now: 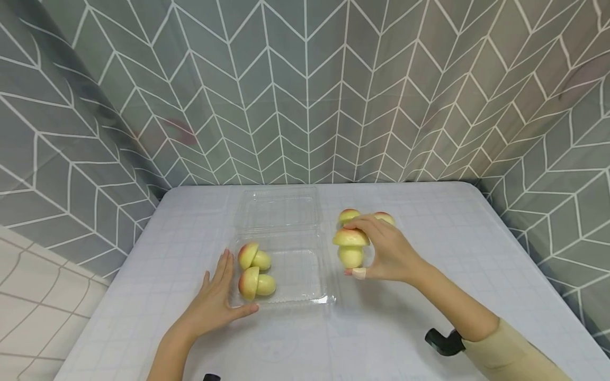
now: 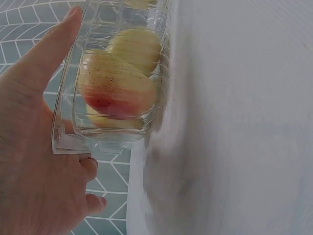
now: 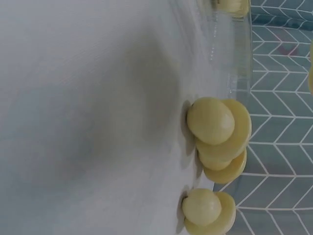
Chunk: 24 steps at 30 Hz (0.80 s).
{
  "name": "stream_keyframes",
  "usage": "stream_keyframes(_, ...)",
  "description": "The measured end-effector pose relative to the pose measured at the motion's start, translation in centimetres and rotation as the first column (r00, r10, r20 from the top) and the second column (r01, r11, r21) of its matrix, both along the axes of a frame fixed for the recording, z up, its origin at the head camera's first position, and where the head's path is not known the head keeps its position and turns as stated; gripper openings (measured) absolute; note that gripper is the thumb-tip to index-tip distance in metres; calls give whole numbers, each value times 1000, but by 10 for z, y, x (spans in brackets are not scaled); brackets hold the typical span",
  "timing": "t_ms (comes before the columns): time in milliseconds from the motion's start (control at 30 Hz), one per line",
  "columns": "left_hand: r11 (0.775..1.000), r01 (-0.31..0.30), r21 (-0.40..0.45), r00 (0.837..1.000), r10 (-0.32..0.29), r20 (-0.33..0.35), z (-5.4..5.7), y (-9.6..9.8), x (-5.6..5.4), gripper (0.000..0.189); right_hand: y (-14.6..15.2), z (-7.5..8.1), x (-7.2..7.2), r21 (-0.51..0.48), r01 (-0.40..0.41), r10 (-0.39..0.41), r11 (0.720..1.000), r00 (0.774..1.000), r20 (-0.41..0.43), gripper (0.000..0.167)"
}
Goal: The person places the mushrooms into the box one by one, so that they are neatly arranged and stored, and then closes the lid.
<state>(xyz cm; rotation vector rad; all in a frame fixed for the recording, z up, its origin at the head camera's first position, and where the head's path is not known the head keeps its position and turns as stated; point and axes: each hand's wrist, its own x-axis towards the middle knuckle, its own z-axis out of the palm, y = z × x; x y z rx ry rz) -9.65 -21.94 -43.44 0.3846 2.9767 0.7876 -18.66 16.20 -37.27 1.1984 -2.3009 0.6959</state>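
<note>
The right hand (image 1: 387, 250) is pinching one mushroom-shaped piece (image 1: 350, 250) between thumb and fingers, its grasp spanning cap to stem, just beside one clear hinged container (image 1: 299, 274). The left hand (image 1: 215, 299) is spreading its thumb and fingers wide, touching the container's near left corner. Two yellow-and-red pieces (image 1: 257, 284) are lying inside on their sides. Three standing pieces (image 3: 210, 121) are resting on the counter (image 1: 286, 341) in the right wrist view.

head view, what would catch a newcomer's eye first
Probably the yellow mushroom-shaped piece held upright in the right hand, right of the clear container. Next, two red-blushed pieces lying in that container's left side, beside the left hand. Behind the table, the white-lined grey backdrop stands out.
</note>
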Motion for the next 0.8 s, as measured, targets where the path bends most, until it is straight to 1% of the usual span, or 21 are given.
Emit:
stream_keyframes(100, 1000, -1, 8, 1000, 1, 7, 0, 0, 0, 126, -6, 3, -2, 2, -7, 7, 1000, 1000, 1, 78)
stream_keyframes(200, 1000, 1, 10, 1000, -1, 5, -1, 0, 0, 126, -13, 6, -4, 4, -20, 20, 1000, 1000, 23, 77)
stream_keyframes(333, 1000, -1, -3, 1000, 1, -2, -3, -1, -1, 126, -23, 9, -7, -2, -52, 52, 999, 998, 41, 77)
stream_keyframes(633, 1000, -4, -3, 1000, 4, -1, -2, -1, 0, 126, -41, 7, -14, -41, -132, 131, 990, 991, -12, 78)
stream_keyframes(800, 1000, -5, 3, 1000, 5, 11, -3, -2, 0, 126, -49, 7, -17, -24, -139, 138, 990, 990, -28, 80)
